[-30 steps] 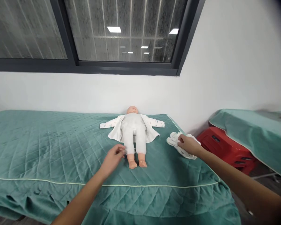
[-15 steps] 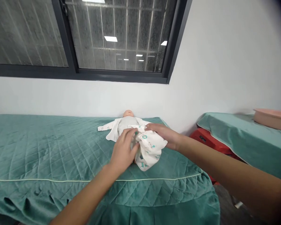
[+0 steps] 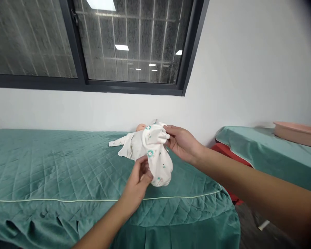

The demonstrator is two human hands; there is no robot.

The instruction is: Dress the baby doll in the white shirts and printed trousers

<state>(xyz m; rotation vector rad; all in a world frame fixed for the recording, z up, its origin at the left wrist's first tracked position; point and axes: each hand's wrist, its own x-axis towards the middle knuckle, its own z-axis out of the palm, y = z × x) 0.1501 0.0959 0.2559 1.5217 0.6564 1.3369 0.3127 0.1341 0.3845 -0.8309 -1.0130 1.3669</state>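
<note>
White printed cloth (image 3: 160, 160) hangs pinched in the right hand (image 3: 182, 142); below that grip, the left hand (image 3: 138, 181) curls at its edge, pinch unclear; a doll (image 3: 138, 146) lies beyond.

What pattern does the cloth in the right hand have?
The cloth is white with scattered green motifs; best in the head view.

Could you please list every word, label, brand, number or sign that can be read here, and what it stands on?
No text can be read.
White cloth: green printed motifs with small marks, too small to tell whether any are letters.
White sleeve: faint printed marks, also too small to read.
</note>
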